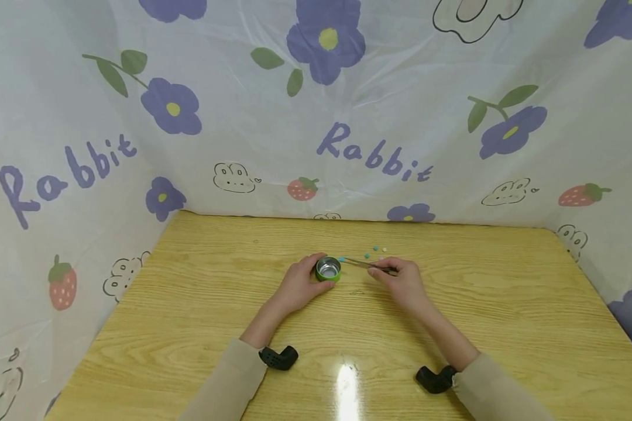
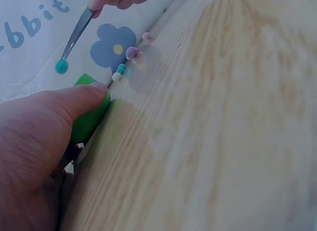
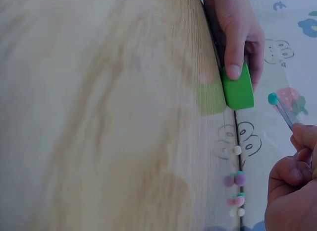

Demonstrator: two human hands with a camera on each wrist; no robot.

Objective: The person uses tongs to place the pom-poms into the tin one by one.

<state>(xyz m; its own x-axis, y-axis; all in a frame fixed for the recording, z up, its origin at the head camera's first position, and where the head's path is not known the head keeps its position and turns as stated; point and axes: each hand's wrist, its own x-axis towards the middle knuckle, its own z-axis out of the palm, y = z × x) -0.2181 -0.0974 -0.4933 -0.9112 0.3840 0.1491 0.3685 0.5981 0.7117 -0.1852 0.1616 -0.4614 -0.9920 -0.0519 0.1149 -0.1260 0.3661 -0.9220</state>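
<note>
A small green tin [image 1: 329, 269] with a bare metal inside stands on the table, its opening facing up. My left hand [image 1: 298, 285] grips it from the left, thumb on the near side and fingers around the far side. In my right hand [image 1: 403, 285] I pinch metal tweezers [image 1: 359, 264]. Their tips hold a teal bead [image 2: 61, 66], raised above the table just right of the tin's rim. The right wrist view also shows the bead at the tips of the tweezers [image 3: 284, 112], higher than the green tin [image 3: 239, 88].
Several small loose beads lie right of the tin, among them a teal bead [image 1: 375, 248], a white bead [image 1: 384, 249] and a purple bead [image 2: 132, 52]. The wooden table [image 1: 216, 327] ends at a printed cloth [image 1: 263, 128] behind.
</note>
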